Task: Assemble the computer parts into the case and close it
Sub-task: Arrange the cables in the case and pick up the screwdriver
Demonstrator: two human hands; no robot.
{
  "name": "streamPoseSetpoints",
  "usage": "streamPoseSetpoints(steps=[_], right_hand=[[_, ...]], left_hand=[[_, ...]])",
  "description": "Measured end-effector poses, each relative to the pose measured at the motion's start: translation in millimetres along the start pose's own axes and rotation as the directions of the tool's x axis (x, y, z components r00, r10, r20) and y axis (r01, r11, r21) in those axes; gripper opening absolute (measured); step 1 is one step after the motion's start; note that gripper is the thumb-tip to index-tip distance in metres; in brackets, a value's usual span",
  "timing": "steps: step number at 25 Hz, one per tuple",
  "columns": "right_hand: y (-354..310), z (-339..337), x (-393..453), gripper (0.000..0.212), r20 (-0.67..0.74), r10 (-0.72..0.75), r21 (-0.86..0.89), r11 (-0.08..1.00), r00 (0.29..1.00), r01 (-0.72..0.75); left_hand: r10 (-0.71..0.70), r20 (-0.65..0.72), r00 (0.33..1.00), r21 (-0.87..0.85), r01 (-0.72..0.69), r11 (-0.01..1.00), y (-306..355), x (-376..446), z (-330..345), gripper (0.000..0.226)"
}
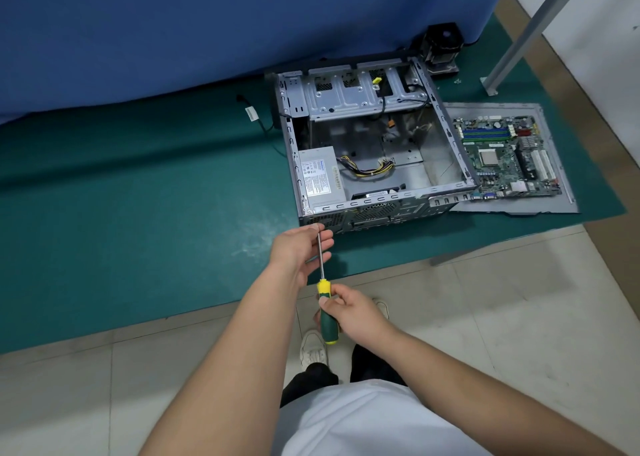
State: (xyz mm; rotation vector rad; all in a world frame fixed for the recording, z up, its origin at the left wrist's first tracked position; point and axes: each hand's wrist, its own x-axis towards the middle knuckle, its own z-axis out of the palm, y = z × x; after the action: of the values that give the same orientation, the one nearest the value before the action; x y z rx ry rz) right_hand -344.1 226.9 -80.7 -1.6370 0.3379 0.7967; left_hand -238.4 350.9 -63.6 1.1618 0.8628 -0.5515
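Observation:
An open grey computer case [446, 189] lies on its side on the green table, a silver power supply [320, 178] seated in its near left corner with yellow and black cables beside it. My right hand [353, 312] grips the green and yellow handle of a screwdriver [325, 313]. My left hand [301, 248] pinches the metal shaft near its tip, right at the case's rear panel by the power supply. A green motherboard [509, 158] rests on a grey side panel [568, 199] to the right of the case.
A black CPU cooler [441, 47] stands behind the case by a blue partition [207, 23]. A loose black cable [256, 116] lies left of the case. A metal post [530, 30] rises at right. My shoes show on the tiled floor below the table edge.

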Motion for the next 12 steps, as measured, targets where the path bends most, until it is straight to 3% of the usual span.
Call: streamPoseSetpoints(steps=[7,12], right_hand=[[-8.5,-3.5,1.2,0.009,-0.063,-0.03,-0.093,0.995,0.998,0.024],[-18.5,-1.9,-5.4,0.016,-0.064,0.018,0.028,0.999,0.998,-0.016]], left_hand=[[0.018,-0.026,0.999,-0.054,-0.02,0.998,8.1,2.5,0.1,0.015],[0.026,-0.015,1.0,-0.072,-0.027,0.997,9.3,-2.2,-0.1,0.014]])
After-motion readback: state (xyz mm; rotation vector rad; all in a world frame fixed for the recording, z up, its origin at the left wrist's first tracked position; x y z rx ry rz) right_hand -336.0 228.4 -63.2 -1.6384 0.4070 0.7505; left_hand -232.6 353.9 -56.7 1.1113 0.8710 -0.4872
